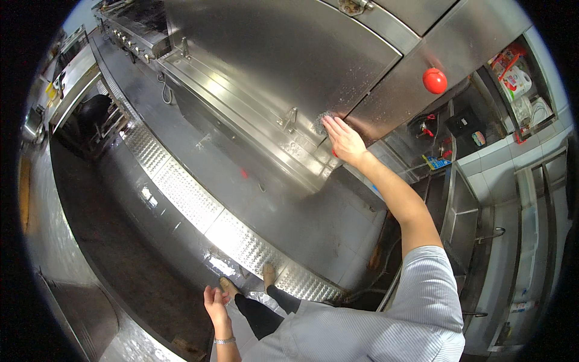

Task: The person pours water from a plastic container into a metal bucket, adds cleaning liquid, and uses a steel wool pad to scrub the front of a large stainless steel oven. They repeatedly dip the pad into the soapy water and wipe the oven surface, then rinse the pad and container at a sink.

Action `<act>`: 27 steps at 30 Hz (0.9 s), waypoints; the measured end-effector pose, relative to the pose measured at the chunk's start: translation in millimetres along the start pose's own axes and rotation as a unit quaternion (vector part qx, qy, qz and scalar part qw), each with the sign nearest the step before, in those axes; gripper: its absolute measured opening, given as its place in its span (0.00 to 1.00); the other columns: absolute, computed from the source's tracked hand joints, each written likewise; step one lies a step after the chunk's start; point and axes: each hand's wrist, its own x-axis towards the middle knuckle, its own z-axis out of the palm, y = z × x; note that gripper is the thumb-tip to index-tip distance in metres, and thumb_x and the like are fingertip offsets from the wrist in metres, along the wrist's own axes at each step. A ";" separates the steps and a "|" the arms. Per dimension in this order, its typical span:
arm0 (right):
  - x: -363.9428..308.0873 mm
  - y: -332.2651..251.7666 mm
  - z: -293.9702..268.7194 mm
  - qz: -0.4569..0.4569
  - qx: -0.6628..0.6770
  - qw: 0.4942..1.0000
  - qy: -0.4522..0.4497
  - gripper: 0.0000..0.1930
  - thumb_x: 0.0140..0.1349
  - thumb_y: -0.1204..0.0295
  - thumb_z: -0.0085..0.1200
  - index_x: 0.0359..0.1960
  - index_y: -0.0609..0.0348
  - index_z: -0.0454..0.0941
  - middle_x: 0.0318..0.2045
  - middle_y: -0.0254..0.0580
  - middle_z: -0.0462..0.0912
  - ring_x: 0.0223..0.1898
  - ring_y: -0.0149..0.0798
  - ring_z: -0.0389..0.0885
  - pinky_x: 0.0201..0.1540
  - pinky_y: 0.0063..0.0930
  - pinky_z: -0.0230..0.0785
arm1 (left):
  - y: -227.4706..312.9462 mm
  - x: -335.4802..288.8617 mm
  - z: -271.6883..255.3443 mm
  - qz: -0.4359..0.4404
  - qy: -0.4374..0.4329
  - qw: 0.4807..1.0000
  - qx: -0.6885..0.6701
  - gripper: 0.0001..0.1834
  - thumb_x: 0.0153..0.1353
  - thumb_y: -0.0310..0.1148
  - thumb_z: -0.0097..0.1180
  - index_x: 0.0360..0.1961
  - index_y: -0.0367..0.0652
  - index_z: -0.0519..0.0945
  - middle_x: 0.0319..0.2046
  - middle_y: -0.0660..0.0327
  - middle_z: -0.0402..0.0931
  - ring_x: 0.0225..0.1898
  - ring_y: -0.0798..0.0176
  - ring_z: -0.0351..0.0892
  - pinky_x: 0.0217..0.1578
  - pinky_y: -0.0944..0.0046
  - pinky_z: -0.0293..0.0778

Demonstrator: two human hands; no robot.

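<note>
My right hand (346,139) reaches out and presses a grey steel wool scourer (321,123) against the upright stainless steel panel (283,54), near its lower right corner. Whitish spots and streaks mark the metal around it. Just left of the scourer, a small metal tap (289,119) stands on the steel ledge (241,102) that runs along the panel's foot. Low in the view, my left hand (216,303) hangs in the air by my legs. Its fingers are loosely bent and apart, and it appears to hold nothing.
A red knob (434,81) sticks out of the steel on the right. Beyond it, a shelf holds a white plastic bottle (517,81). A studded metal strip (187,193) crosses the floor under my feet. Gas burners with knobs (129,45) stand at the far left.
</note>
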 end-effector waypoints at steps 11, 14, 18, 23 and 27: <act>30.4 23.5 12.6 0.027 0.023 0.983 0.182 0.21 0.47 0.73 0.43 0.45 0.71 0.69 0.49 0.46 0.70 0.54 0.42 0.64 0.60 0.38 0.49 | -15.1 4.8 -18.1 -0.010 0.032 0.999 0.007 0.24 0.56 0.28 0.47 0.53 0.31 0.59 0.35 0.57 0.69 0.27 0.66 0.74 0.26 0.71 0.70; 25.4 -1.3 21.1 -0.047 0.021 0.997 0.065 0.19 0.46 0.73 0.45 0.41 0.68 0.73 0.49 0.45 0.70 0.55 0.40 0.63 0.61 0.37 0.48 | -21.9 2.7 -22.9 -0.025 0.040 0.999 0.010 0.24 0.57 0.29 0.48 0.53 0.31 0.59 0.36 0.57 0.69 0.27 0.66 0.74 0.25 0.71 0.70; 51.1 61.4 -63.3 0.108 0.040 0.965 0.235 0.19 0.43 0.76 0.45 0.40 0.66 0.72 0.48 0.49 0.69 0.53 0.46 0.64 0.57 0.42 0.53 | -28.4 -5.6 -44.8 -0.056 0.082 0.995 0.024 0.25 0.57 0.29 0.48 0.54 0.30 0.59 0.42 0.55 0.68 0.28 0.66 0.74 0.25 0.71 0.70; 46.4 29.4 -19.0 0.039 0.056 0.981 0.181 0.18 0.44 0.75 0.45 0.40 0.66 0.73 0.51 0.43 0.68 0.54 0.43 0.63 0.56 0.39 0.54 | -32.8 11.8 -34.1 -0.046 0.063 0.997 -0.003 0.25 0.56 0.29 0.49 0.53 0.31 0.60 0.39 0.57 0.68 0.28 0.66 0.75 0.25 0.71 0.70; 51.9 -20.8 18.5 0.033 0.058 0.996 0.064 0.15 0.45 0.73 0.46 0.36 0.65 0.75 0.47 0.43 0.69 0.44 0.41 0.67 0.45 0.31 0.62 | -16.0 -0.6 -27.6 -0.037 0.048 0.998 0.019 0.24 0.56 0.30 0.49 0.52 0.31 0.61 0.37 0.58 0.69 0.28 0.66 0.75 0.25 0.71 0.71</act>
